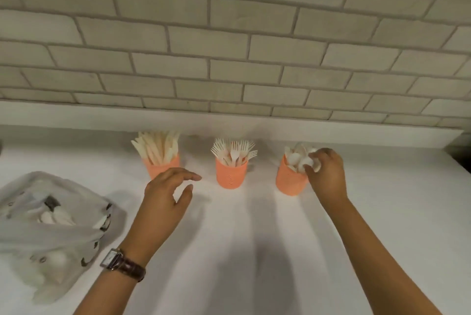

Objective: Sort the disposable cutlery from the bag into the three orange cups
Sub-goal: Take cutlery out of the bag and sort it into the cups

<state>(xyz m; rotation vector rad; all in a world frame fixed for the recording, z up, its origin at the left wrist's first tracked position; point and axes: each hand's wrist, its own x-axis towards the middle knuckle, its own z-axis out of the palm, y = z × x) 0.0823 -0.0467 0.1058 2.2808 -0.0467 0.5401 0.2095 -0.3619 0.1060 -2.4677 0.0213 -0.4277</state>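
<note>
Three orange cups stand in a row near the wall. The left cup holds several knives, the middle cup several forks, and the right cup several spoons. My right hand is at the right cup's rim, its fingers curled round a white spoon among the others. My left hand hovers with relaxed fingers and holds nothing, just in front of the left cup. A translucent plastic bag lies at the left with white cutlery showing inside.
The cups and bag sit on a white counter backed by a grey brick-tile wall. A watch with a brown strap is on my left wrist. The counter's right end shows a dark edge.
</note>
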